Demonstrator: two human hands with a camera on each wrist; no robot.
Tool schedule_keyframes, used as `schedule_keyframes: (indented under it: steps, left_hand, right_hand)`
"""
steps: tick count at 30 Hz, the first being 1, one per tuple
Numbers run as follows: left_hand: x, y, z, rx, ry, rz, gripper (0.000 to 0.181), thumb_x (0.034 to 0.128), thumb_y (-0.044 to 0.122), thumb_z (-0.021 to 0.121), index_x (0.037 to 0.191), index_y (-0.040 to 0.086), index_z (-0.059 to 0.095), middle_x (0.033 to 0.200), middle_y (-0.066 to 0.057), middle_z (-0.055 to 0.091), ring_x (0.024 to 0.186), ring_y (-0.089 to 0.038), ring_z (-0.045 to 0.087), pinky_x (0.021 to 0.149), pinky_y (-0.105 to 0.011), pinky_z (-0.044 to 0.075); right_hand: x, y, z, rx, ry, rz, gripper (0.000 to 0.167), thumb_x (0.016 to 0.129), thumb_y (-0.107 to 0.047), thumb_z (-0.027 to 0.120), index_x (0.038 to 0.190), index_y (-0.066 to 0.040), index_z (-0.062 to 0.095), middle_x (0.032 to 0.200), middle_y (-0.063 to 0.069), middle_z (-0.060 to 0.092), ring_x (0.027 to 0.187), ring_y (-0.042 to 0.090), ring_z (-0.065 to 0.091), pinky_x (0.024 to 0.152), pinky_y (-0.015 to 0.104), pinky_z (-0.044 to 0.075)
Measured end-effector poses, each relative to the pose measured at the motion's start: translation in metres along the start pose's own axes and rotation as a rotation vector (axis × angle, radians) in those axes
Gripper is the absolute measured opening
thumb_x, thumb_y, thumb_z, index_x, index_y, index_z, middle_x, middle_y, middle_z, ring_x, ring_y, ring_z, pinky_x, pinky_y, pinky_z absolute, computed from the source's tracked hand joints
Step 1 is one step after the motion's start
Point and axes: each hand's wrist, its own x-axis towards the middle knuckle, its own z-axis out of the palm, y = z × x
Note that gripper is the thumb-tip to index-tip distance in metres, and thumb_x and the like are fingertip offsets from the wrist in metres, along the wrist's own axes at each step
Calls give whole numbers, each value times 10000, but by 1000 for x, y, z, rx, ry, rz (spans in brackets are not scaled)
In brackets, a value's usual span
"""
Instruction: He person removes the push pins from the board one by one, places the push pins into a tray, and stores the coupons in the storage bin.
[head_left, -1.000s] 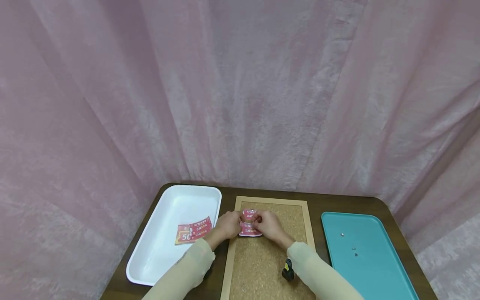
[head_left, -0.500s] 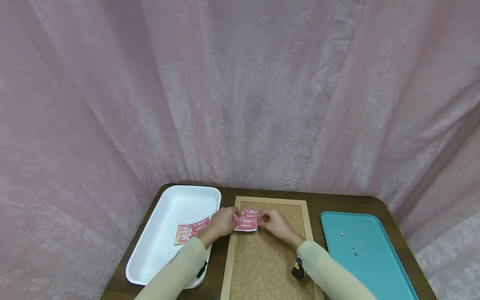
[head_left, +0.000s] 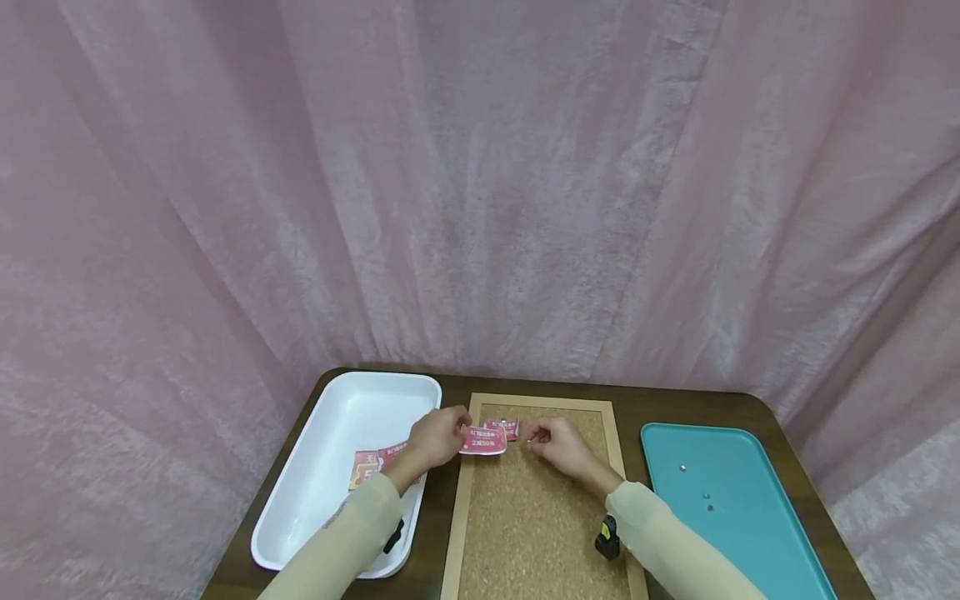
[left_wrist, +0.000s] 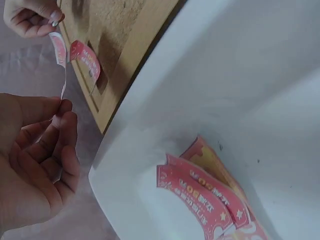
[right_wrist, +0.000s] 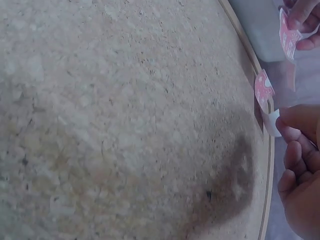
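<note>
My left hand (head_left: 437, 437) pinches the left end of a pink coupon (head_left: 483, 442), held up over the upper left of the corkboard (head_left: 543, 517). Just behind it, another pink coupon (head_left: 512, 427) is on the board, a small pin at its top edge; its ends curl up in the left wrist view. To the right, my right hand (head_left: 558, 446) is above the cork, thumb and finger pinching a small pale pin (left_wrist: 55, 23). In the right wrist view, the coupon on the board (right_wrist: 263, 91) appears beside that hand (right_wrist: 302, 170).
At the left stands a white tray (head_left: 296, 500) with several coupons (left_wrist: 197, 187) in it, under my left forearm. A teal tray (head_left: 742, 533) holding several small pins (head_left: 683, 468) lies at the right. A pink curtain hangs behind the dark table.
My hands have moved apart, the left one drawing its coupon leftward off the one on the board. My right hand has shifted right, away from the coupons.
</note>
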Motion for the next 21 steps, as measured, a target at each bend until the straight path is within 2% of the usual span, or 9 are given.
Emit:
schedule_keyframes:
  steps: [7,14,21]
  left_hand:
    - [-2,-7,-12,-27,45,-26,214,901,63,745,1105,128,744,768,39,618,665,-155,523,594,-342,409]
    - [-3,-12,-15,-60,82,-36,212,878,66,761,1080,131,749,778,47,606,692,-151,530,622,-347,418]
    - [-3,-15,-18,-94,66,-72,184,919,111,750,1100,143,735,793,49,619,678,-135,536,616,-337,417]
  right_hand:
    - [-6,4,-10,37,-11,-3,71,913,56,730,983,56,740,852,41,721,742,59,609,641,223,526]
    - [-9,7,-19,30,-8,-8,72,905,63,723,972,48,745,853,44,719,737,86,615,637,223,518]
    - [-13,10,-28,25,3,36,55,911,46,742,965,41,741,865,48,717,749,84,611,642,226,515]
